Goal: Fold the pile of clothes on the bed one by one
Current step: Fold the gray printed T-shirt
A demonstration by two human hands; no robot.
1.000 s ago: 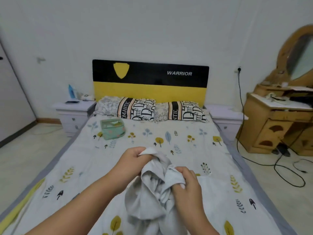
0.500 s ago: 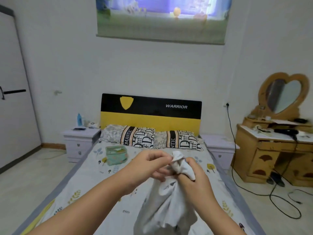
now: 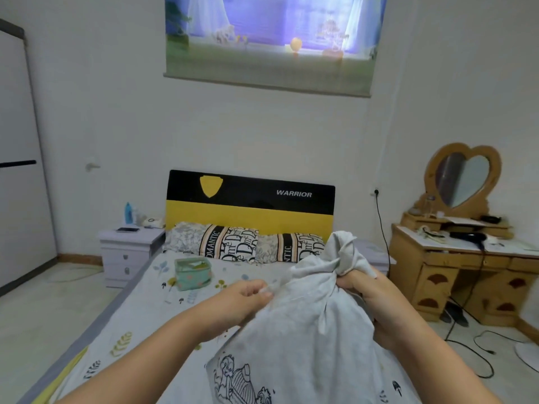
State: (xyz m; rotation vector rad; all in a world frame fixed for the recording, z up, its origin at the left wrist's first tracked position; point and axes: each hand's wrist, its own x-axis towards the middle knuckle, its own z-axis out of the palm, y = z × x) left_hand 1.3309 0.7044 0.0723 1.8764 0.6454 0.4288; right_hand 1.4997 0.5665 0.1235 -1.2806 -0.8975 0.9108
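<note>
A light grey garment [image 3: 294,339] with a black cartoon line drawing near its lower edge hangs in front of me over the bed [image 3: 145,313]. My right hand [image 3: 370,290] grips a bunched fold of it, and a twisted end sticks up above the fist. My left hand [image 3: 248,295] pinches the cloth's edge further left, so the fabric is stretched between both hands. No pile of other clothes shows in this view; the garment hides the near part of the bed.
A small teal pouch [image 3: 193,272] lies on the patterned sheet near the two pillows [image 3: 248,243] and the black-and-yellow headboard. A white nightstand [image 3: 128,252] stands left, a wooden dresser [image 3: 466,266] with heart mirror right, cables on the floor.
My hands have drawn apart, the right going right and the left staying lower left, spreading the bunched garment so its cartoon print shows. My head has tilted up a little more.
</note>
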